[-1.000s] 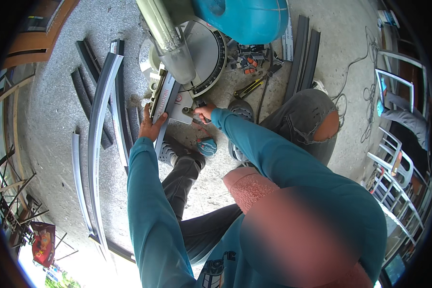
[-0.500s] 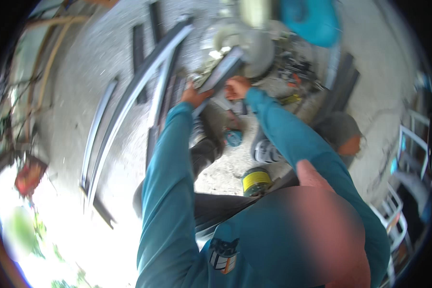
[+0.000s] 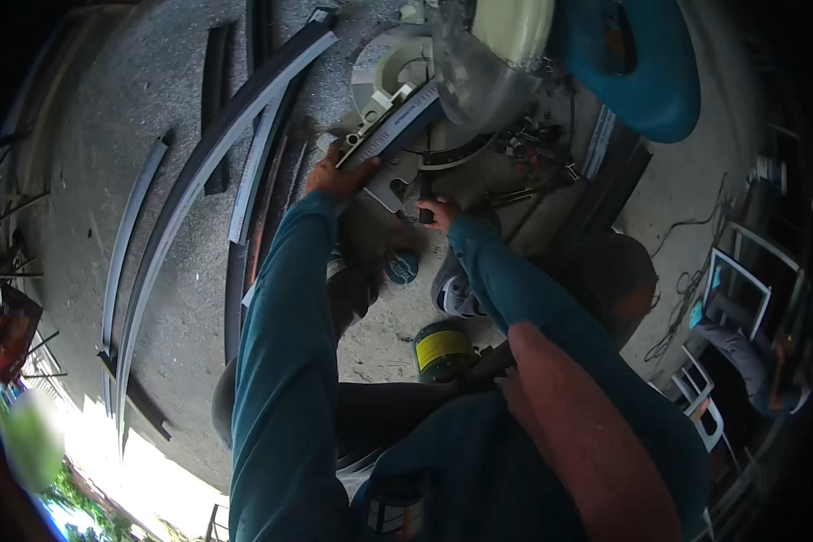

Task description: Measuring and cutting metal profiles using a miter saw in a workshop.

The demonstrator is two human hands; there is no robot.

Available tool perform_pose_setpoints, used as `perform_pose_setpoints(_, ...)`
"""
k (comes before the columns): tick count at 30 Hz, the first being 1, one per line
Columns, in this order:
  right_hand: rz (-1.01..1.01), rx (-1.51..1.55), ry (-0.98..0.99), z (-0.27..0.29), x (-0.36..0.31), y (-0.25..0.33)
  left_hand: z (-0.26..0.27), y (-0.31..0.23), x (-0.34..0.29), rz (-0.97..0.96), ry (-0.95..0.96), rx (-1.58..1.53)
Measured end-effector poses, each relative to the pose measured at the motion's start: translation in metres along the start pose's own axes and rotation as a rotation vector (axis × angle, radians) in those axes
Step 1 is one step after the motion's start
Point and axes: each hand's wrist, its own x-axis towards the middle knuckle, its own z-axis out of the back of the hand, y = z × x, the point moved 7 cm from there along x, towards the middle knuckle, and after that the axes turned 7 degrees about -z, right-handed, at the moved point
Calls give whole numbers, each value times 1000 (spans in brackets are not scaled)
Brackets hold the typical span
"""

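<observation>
A mitre saw with a pale motor housing and a clear guard stands on the floor ahead of me. Across its round table lies a grey metal profile, set at a slant along the fence. My left hand grips the near-left end of that profile, thumb on one side and fingers on the other. Just below the table, my right hand is closed around the saw's black front handle. A small round teal item sits between my feet.
Long metal profiles lie on the floor at my left, and more profiles at the right. Small offcuts are heaped beside the saw. A dark can with a yellow band stands near my leg; a cable coils at right.
My right hand has moved down from beside the profile to the black handle. The left hand stays on the profile's end. The whole view has shifted and is sharper now.
</observation>
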Motion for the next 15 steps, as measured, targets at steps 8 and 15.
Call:
perform_pose_setpoints(8,14,255,203,-7,16,12,-18,-38,13,-156,-47,-123)
perform_pose_setpoints(15,128,226,215,-24,1,25,-15,-20,16,-147,-87,-117)
